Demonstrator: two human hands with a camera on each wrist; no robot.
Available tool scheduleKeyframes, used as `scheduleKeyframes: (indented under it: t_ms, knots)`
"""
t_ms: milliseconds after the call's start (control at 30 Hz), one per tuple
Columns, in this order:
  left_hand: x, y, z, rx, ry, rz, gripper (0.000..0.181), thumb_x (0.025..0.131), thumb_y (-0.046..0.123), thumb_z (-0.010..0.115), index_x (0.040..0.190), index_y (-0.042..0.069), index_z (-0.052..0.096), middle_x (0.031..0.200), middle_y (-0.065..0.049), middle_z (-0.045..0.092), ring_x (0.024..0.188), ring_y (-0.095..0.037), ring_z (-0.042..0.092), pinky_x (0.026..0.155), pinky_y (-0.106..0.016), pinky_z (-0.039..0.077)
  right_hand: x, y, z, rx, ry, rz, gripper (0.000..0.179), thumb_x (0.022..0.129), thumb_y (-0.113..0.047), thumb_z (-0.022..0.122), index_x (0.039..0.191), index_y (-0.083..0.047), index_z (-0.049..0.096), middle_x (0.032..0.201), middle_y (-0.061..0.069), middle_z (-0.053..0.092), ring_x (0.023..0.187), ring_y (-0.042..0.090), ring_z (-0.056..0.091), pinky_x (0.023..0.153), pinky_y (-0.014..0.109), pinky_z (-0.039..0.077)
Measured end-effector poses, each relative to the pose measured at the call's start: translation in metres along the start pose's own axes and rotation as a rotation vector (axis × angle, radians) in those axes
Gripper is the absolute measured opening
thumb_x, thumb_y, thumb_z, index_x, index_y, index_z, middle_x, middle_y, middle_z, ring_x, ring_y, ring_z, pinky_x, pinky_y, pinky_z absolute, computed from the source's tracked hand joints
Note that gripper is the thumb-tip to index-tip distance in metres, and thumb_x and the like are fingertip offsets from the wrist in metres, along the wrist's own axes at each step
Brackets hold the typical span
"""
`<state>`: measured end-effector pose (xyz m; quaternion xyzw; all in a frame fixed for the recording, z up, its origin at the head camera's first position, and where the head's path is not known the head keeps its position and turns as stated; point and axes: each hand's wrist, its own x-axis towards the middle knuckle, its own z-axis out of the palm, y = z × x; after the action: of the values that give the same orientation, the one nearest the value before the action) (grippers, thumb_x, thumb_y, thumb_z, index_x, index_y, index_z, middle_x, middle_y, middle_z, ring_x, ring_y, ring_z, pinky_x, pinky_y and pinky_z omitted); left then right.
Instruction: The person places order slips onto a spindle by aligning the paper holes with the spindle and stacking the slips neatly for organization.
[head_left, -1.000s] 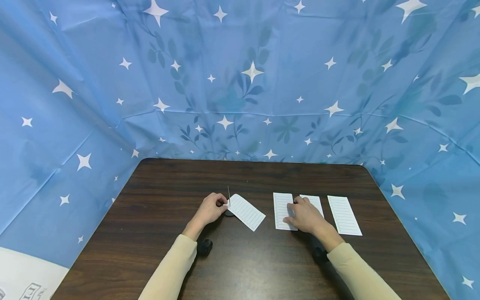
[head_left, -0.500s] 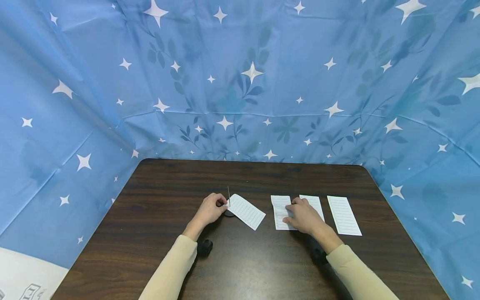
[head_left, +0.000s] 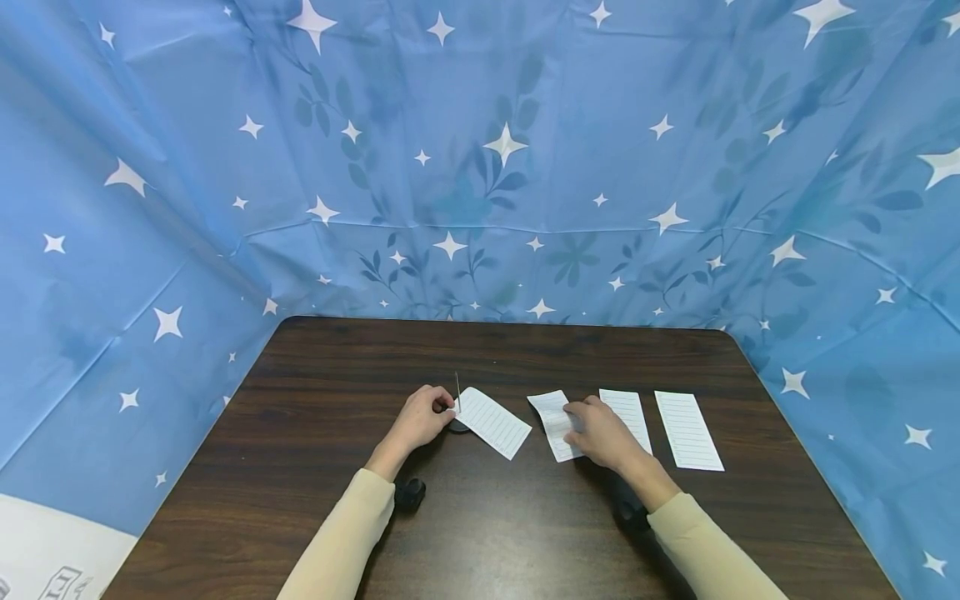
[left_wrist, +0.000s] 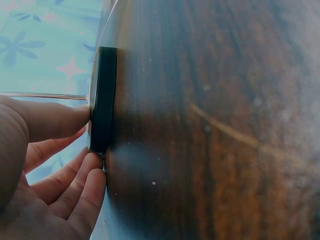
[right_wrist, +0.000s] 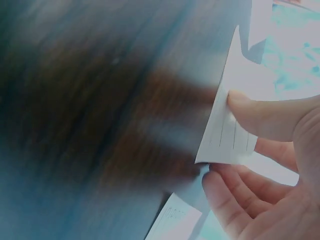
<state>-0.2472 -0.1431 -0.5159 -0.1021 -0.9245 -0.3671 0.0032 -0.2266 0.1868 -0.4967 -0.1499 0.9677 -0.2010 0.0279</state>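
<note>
My left hand (head_left: 420, 417) grips the round black base (left_wrist: 104, 100) of a receipt spike, thumb on its top and fingers at its edge. The spike's thin needle (head_left: 457, 390) stands upright. One lined white slip (head_left: 495, 423) lies slanted, its upper-left end over the base at the needle; whether it is pierced I cannot tell. My right hand (head_left: 603, 433) pinches another lined paper slip (right_wrist: 225, 120) between thumb and fingers. This slip is bent, with its far end lifted off the table, and my fingers hide part of it.
Two more lined slips lie flat on the right: one slip (head_left: 628, 417) just beside my right hand, another slip (head_left: 688, 431) farther right. All are on a dark wooden table (head_left: 495, 533). A blue star-patterned curtain (head_left: 480, 192) hangs behind it.
My right hand has moved slightly left, pulling its slip with it; the slip has turned and its far end has bent upward. My left hand and the spike have stayed put.
</note>
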Motion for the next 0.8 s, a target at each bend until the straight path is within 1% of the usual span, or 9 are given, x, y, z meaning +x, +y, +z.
scheduleKeyframes:
  t_ms: [100,167,267,400,567,800]
  knots:
    - [0.0002,-0.0004,0.0002,0.0,0.001,0.002,0.005,0.092,0.01,0.073,0.096,0.011,0.07,0.099,-0.004,0.059,0.089,-0.02,0.057,0.08,-0.041,0.05,0.0026,-0.0003,0.0001,0.066,-0.016,0.033,0.048,0.085,-0.009,0.081,0.128,0.006,0.064,0.117,0.023,0.061,0.101,0.033,0.061,0.089,0.051,0.051]
    - [0.0,-0.0006,0.0002,-0.001,0.003,0.004,0.005,0.092,0.009,0.073,0.095,0.011,0.07,0.099,-0.005,0.06,0.089,-0.02,0.057,0.08,-0.041,0.05,0.0044,0.0008,0.0011,0.101,-0.021,0.047,0.047,0.084,-0.007,0.081,0.127,0.005,0.065,0.113,0.021,0.063,0.096,0.029,0.06,0.085,0.049,0.051]
    - [-0.0002,-0.0009,0.0003,0.003,0.007,0.015,0.005,0.092,0.008,0.073,0.095,0.01,0.07,0.098,-0.005,0.06,0.088,-0.021,0.057,0.08,-0.041,0.05,0.0076,0.0035,0.0029,0.156,-0.006,0.039,0.045,0.081,-0.006,0.081,0.123,0.004,0.067,0.104,0.016,0.066,0.089,0.025,0.06,0.08,0.047,0.051]
    - [-0.0006,-0.0006,0.0001,-0.002,0.005,0.009,0.005,0.092,0.009,0.073,0.095,0.01,0.069,0.098,-0.005,0.059,0.088,-0.02,0.056,0.08,-0.04,0.049,0.0088,0.0044,0.0029,0.244,0.023,0.046,0.038,0.081,-0.004,0.079,0.118,0.003,0.07,0.096,0.011,0.068,0.083,0.021,0.059,0.073,0.041,0.049]
    - [-0.001,-0.0003,0.0001,-0.004,0.001,0.011,0.005,0.092,0.009,0.073,0.096,0.01,0.069,0.099,-0.005,0.059,0.088,-0.02,0.056,0.079,-0.04,0.049,0.0077,0.0028,0.0019,0.319,0.042,0.082,0.029,0.084,-0.002,0.075,0.113,0.002,0.072,0.095,0.008,0.068,0.083,0.021,0.059,0.071,0.037,0.048]
    - [-0.0022,0.0009,-0.0008,-0.009,-0.01,0.01,0.004,0.093,0.009,0.071,0.097,0.009,0.069,0.101,-0.006,0.059,0.089,-0.02,0.056,0.079,-0.041,0.049,0.0069,-0.0009,0.0016,0.357,0.077,0.095,0.026,0.085,-0.002,0.073,0.112,0.002,0.073,0.104,0.014,0.072,0.083,0.02,0.065,0.069,0.036,0.052]
